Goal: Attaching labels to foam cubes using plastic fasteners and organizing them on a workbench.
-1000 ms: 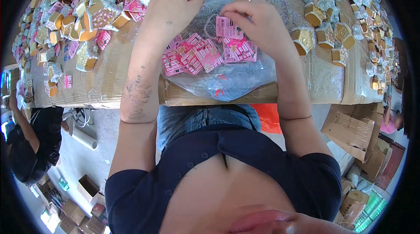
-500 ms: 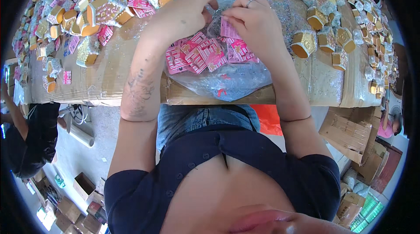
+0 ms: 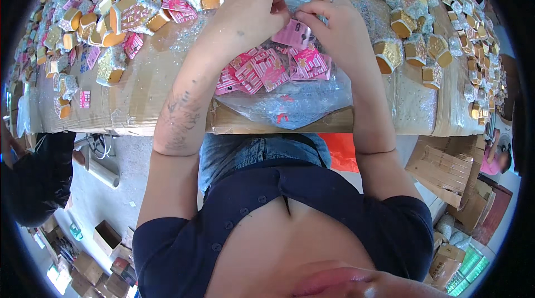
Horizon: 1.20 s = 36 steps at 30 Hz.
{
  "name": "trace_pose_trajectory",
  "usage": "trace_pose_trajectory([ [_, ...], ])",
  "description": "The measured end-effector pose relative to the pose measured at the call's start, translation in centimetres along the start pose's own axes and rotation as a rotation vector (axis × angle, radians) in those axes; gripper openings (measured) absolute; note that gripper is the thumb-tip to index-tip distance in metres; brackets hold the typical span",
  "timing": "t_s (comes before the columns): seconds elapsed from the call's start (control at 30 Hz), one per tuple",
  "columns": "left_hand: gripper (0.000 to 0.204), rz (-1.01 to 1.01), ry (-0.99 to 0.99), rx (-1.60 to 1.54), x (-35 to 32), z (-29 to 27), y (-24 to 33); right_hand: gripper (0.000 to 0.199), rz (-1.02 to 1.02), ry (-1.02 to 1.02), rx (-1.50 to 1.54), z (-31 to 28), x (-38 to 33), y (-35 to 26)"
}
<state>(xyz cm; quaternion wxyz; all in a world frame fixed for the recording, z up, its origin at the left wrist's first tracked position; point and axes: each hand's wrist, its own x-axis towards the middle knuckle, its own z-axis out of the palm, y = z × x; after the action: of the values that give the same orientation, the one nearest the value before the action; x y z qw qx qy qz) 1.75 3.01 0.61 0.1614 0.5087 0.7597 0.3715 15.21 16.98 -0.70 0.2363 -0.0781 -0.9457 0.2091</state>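
In the head view, the left hand [image 3: 251, 16] and right hand [image 3: 334, 30] are both pinching one flat pink glittered card piece [image 3: 293, 33] above a clear plastic bag [image 3: 295, 103] holding more pink pieces. It could slip if either pinch loosens, shedding glitter onto the cardboard-covered table [image 3: 145, 97].

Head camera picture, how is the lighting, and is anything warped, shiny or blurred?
Head view: even daylight with soft shadows; the fisheye bows the cardboard-covered table edge and blacks out the corners; the clear plastic bag glints; both hands, left hand and right hand, look fairly sharp; the chin at the bottom is blurred.
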Motion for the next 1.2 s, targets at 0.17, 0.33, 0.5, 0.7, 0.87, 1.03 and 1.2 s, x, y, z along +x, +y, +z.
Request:
trace_pose_trajectory([
  [0.17, 0.046, -0.003, -0.047, -0.168, -0.3, -1.3, 2.5, 0.014, 0.162, 0.081, 0.292, -0.3, 0.3, 0.4],
  [0.33, 0.043, 0.119, 0.086, -0.437, -0.6, -1.5, 3.3, 0.012, 0.225, 0.188, 0.627, -0.8, 0.6, 0.4],
  [0.5, 0.047, 0.231, 0.065, -0.742, -0.9, -1.3, 3.2, 0.013, 0.018, 0.324, 0.676, -1.1, 0.3, 0.3],
  [0.7, 0.047, 0.206, 0.046, -1.012, -0.5, -0.8, 2.6, 0.014, -0.073, 0.311, 0.716, -1.2, 0.3, 0.8],
  [0.87, 0.045, 0.151, -0.027, -1.214, -0.1, -0.5, 1.8, 0.014, -0.044, 0.272, 0.86, -1.3, 0.1, 1.1],
  [1.03, 0.045, 0.059, -0.103, -1.321, -0.1, -0.3, 1.7, 0.014, -0.123, 0.344, 0.769, -1.1, 0.2, 0.1],
  [1.2, 0.047, 0.059, -0.127, -1.327, 0.1, -0.1, 1.1, 0.012, -0.285, 0.508, 0.186, -1.5, -0.1, -1.1],
])
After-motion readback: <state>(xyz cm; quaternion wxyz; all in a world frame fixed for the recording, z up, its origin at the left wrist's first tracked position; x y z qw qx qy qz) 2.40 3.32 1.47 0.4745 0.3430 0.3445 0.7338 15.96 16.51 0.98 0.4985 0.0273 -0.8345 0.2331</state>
